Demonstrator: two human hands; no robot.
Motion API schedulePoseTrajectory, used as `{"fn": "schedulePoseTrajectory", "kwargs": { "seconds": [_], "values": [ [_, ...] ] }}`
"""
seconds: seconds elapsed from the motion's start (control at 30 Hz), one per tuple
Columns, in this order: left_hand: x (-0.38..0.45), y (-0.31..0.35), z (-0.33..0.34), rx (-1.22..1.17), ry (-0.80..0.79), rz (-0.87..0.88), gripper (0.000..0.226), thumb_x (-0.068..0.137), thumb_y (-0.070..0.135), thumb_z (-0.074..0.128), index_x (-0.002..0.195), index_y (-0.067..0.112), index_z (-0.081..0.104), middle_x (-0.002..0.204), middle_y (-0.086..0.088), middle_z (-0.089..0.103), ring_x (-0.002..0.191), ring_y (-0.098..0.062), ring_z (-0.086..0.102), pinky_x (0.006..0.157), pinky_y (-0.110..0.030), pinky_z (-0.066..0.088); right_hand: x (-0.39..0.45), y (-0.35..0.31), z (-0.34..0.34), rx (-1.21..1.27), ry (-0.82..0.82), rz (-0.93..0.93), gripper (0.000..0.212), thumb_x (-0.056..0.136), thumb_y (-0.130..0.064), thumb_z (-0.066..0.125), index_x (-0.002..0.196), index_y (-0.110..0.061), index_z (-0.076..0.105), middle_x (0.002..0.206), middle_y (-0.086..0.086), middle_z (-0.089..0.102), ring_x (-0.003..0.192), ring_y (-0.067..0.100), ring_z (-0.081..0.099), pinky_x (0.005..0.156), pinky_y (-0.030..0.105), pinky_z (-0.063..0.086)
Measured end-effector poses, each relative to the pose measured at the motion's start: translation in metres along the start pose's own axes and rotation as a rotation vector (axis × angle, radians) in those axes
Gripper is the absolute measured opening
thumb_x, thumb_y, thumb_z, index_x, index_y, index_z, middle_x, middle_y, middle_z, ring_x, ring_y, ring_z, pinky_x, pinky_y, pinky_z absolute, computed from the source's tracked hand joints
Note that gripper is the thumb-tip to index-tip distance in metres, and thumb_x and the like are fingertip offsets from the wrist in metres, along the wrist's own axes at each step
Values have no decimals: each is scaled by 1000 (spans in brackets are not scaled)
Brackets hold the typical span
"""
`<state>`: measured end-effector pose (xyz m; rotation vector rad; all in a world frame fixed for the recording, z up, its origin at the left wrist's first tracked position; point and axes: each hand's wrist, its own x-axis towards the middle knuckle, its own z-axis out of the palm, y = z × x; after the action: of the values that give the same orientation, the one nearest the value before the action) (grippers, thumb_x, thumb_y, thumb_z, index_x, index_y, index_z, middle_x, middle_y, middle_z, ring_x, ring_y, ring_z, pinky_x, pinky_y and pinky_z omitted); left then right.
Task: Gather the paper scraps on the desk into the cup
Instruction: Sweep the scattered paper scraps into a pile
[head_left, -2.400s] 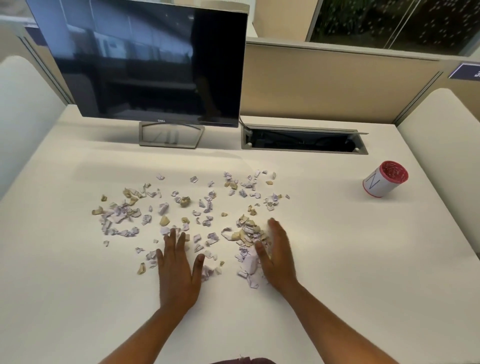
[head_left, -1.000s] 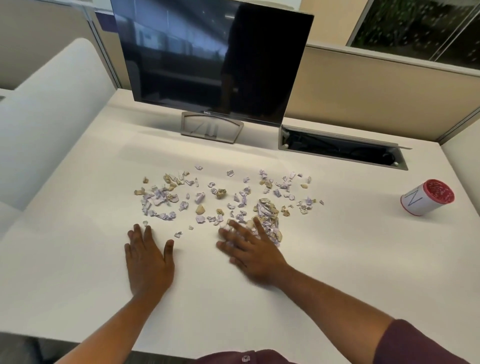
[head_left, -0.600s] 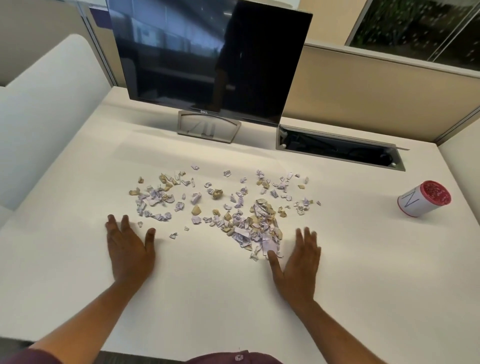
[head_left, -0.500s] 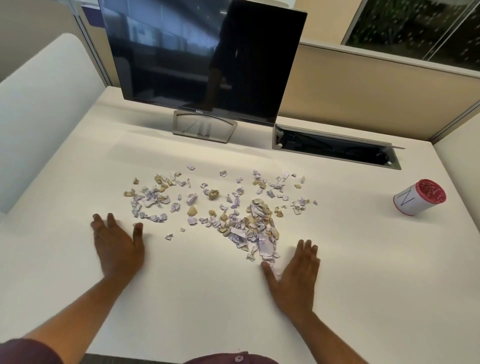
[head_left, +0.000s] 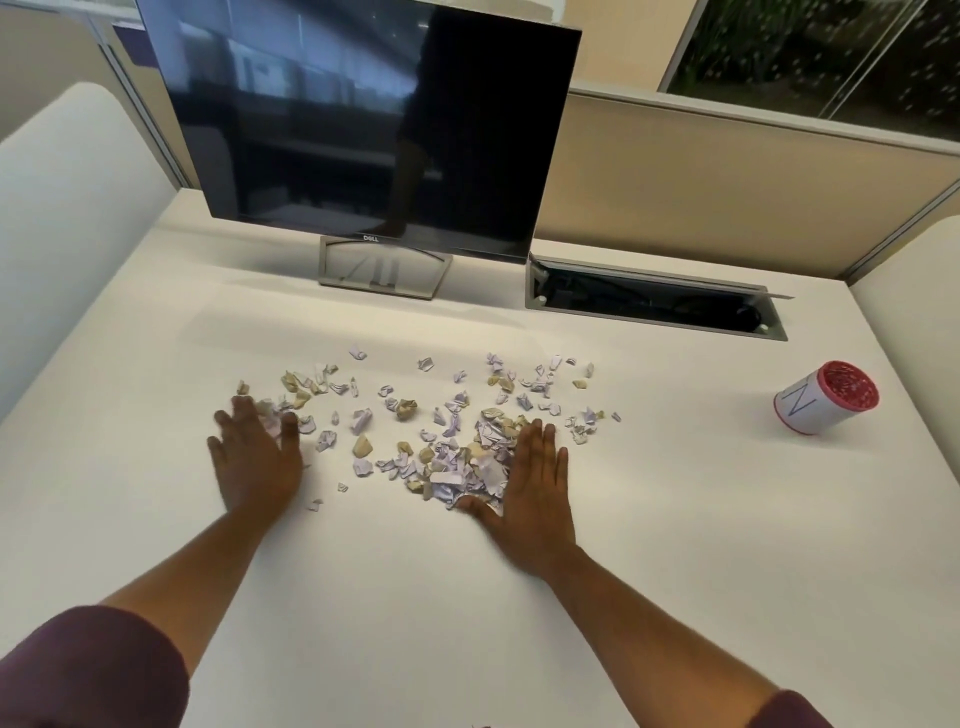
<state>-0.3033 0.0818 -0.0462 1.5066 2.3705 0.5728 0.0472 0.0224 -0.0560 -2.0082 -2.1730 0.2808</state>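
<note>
Several lavender and tan paper scraps (head_left: 410, 421) lie scattered across the middle of the white desk (head_left: 675, 519), with a denser heap (head_left: 460, 470) near the front. My left hand (head_left: 254, 457) lies flat and blurred on the left end of the scatter, its fingers over some scraps. My right hand (head_left: 532, 483) rests flat, fingers together, against the right side of the heap. The white cup (head_left: 826, 397) with a red rim and red inside stands tilted toward me at the far right, apart from both hands.
A dark monitor (head_left: 363, 119) on a grey stand (head_left: 384, 267) stands at the back of the desk. An open cable slot (head_left: 654, 306) is sunk into the desk to its right. Beige and white partitions close the back and sides.
My left hand has slid forward and right onto the left end of the scatter. My right hand has moved up against the right side of the heap.
</note>
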Motion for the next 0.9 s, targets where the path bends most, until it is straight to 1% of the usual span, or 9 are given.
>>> {"fn": "schedulePoseTrajectory", "kwargs": {
  "seconds": [0.13, 0.23, 0.33, 0.4, 0.5, 0.6, 0.7, 0.77, 0.9],
  "values": [
    [-9, 19, 17, -112, -69, 133, 74, 99, 54, 20, 155, 6, 21, 162, -15, 27, 153, -32, 15, 123, -46, 5, 22, 14, -8, 181, 151, -28, 109, 89, -83, 42, 164, -11, 8, 174, 6, 2, 161, 27, -4, 129, 53, 1],
    [-3, 13, 14, -269, 12, 144, 73, 98, 49, 28, 153, 2, 24, 157, -22, 30, 149, -36, 23, 121, -40, 12, 33, 51, -21, 254, 321, 163, 93, 94, -74, 38, 160, -10, 23, 171, 9, 17, 160, 26, 5, 129, 51, 2],
    [7, 4, 7, -323, 37, 119, 74, 98, 50, 30, 154, 2, 22, 161, -21, 23, 152, -32, 16, 123, -35, 7, 46, 83, -32, 350, 325, 414, 94, 92, -71, 37, 158, -5, 25, 167, 17, 25, 158, 31, 16, 127, 57, 13],
    [17, 5, 7, -322, 29, 105, 79, 97, 57, 28, 154, 2, 22, 162, -19, 22, 152, -30, 15, 124, -37, 8, 61, 95, -36, 357, 279, 446, 94, 93, -70, 37, 158, -3, 24, 166, 19, 28, 157, 33, 20, 128, 52, 14],
    [34, 14, 6, -292, 9, 113, 88, 93, 66, 27, 153, 2, 26, 159, -21, 31, 148, -34, 26, 123, -43, 18, 86, 104, -39, 320, 205, 413, 91, 96, -66, 43, 159, -5, 21, 167, 15, 28, 158, 27, 16, 130, 44, 9],
    [56, 20, 6, -251, -34, 134, 89, 91, 69, 27, 150, 3, 32, 153, -22, 40, 141, -38, 37, 119, -48, 27, 110, 108, -41, 313, 155, 342, 87, 97, -62, 50, 160, -9, 21, 167, 11, 28, 159, 25, 15, 130, 44, 9],
    [78, 28, 9, -220, -90, 185, 87, 90, 67, 28, 146, 0, 38, 147, -24, 46, 137, -41, 42, 116, -49, 32, 134, 103, -41, 309, 106, 254, 92, 93, -71, 40, 161, -11, 22, 169, 7, 27, 159, 23, 14, 130, 44, 8],
    [87, 34, 12, -195, -128, 205, 85, 91, 66, 28, 146, 2, 39, 147, -24, 46, 136, -42, 42, 114, -52, 33, 147, 96, -39, 299, 81, 183, 92, 94, -74, 36, 160, -12, 24, 169, 5, 26, 159, 22, 14, 130, 44, 8],
    [88, 42, 23, -151, -199, 281, 89, 91, 76, 19, 151, 11, 33, 156, -16, 38, 146, -37, 31, 119, -54, 24, 166, 74, -32, 313, -15, -9, 95, 91, -79, 31, 162, -17, 22, 171, 1, 22, 159, 16, 12, 130, 44, 9]
  ]
}}
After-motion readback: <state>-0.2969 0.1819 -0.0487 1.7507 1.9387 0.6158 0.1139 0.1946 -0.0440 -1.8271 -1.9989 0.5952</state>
